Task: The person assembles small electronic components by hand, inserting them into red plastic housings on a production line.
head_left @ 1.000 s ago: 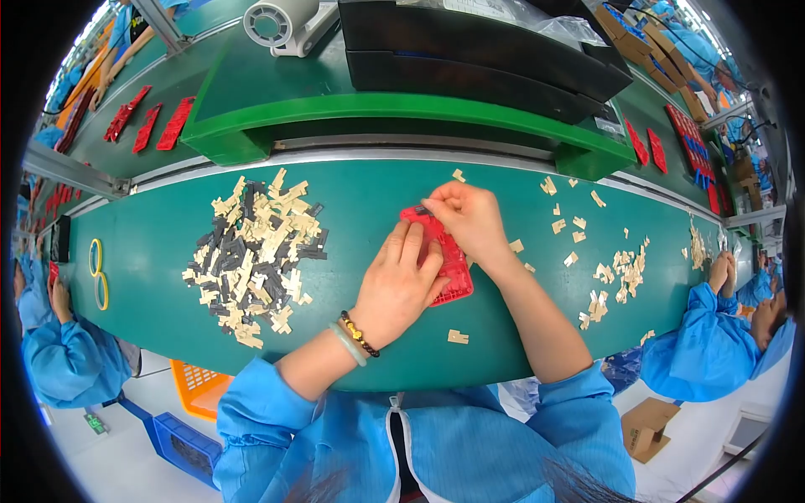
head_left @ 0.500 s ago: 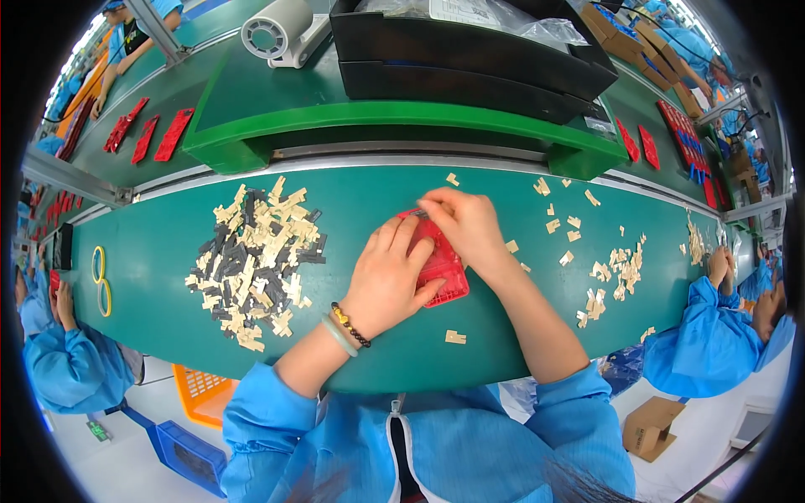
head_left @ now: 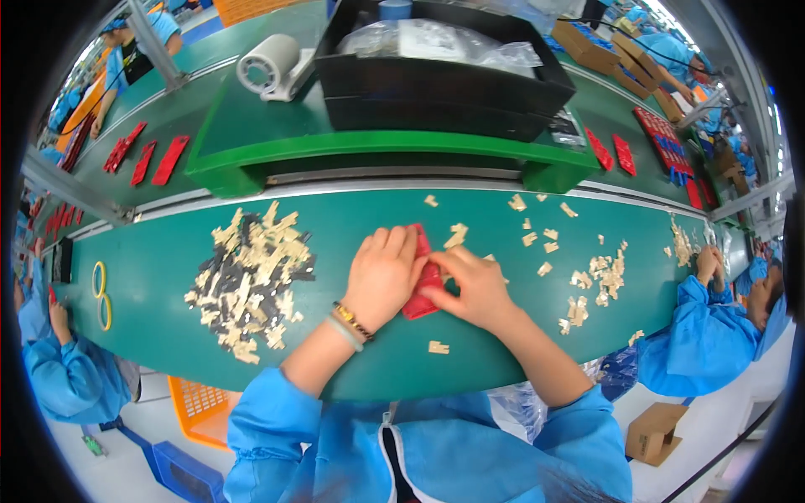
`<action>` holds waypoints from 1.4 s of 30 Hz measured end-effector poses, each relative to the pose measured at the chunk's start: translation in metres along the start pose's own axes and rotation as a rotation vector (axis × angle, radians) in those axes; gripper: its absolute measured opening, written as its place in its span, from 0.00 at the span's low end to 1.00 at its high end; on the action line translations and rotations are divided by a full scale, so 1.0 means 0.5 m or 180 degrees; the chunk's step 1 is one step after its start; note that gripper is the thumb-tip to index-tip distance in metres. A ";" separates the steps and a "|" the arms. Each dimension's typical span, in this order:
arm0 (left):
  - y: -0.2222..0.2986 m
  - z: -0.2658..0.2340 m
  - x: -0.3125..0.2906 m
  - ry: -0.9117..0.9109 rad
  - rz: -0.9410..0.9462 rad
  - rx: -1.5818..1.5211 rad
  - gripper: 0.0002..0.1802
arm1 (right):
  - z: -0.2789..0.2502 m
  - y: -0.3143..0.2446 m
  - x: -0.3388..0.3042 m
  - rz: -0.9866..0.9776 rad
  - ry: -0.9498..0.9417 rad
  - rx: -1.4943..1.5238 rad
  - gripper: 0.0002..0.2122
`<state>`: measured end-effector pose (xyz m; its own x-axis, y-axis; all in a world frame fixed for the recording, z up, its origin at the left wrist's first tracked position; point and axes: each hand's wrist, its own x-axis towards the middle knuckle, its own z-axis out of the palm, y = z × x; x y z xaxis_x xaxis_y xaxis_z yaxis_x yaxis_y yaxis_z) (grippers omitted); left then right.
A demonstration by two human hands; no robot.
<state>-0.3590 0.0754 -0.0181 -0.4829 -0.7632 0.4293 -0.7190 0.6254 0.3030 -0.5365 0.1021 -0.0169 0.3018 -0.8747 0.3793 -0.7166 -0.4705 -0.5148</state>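
Observation:
A red plastic casing (head_left: 429,278) is between my two hands near the middle of the green table, showing as a narrow, tilted strip. My left hand (head_left: 381,272) lies over its left side, fingers closed along the edge, with a beaded bracelet and a pale bangle at the wrist. At its right side, my right hand (head_left: 480,289) grips it with bent fingers and thumb. Both palms hide much of the casing. Just beyond my right hand lies a small cream plastic piece (head_left: 456,235).
A heap of cream and dark grey pieces (head_left: 251,281) lies to the left, near two yellow rings (head_left: 102,295). Scattered cream pieces (head_left: 605,275) lie to the right. A green shelf (head_left: 394,144) holds a black bin (head_left: 436,96) and white fan (head_left: 272,67). Co-workers sit on both sides.
My right hand has moved from the casing's far end to its right side, nearer me. The casing has turned from showing its broad face to a narrower, tilted one. The whole view has shifted slightly.

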 end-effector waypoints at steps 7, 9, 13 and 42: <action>-0.010 0.011 0.009 -0.0019 0.0158 0.0602 0.23 | -0.033 0.000 0.004 -0.0235 -0.0645 0.0904 0.16; -0.009 0.008 0.010 -0.0163 0.0197 0.0877 0.24 | -0.036 -0.002 0.004 -0.0798 -0.1089 0.0851 0.17; -0.006 -0.013 0.005 -0.0650 -0.0031 0.0681 0.28 | 0.003 -0.004 -0.024 -0.1081 -0.0918 0.0424 0.15; -0.265 -0.118 -0.216 0.1385 -0.1201 0.0304 0.16 | -0.260 0.590 0.080 0.1727 0.0711 -0.2194 0.28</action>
<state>-0.1821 0.0846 -0.0545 0.0505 -0.7808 0.6228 -0.8531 0.2905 0.4334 -0.8175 -0.0564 -0.0538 -0.2649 -0.8792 0.3961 -0.9642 0.2369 -0.1190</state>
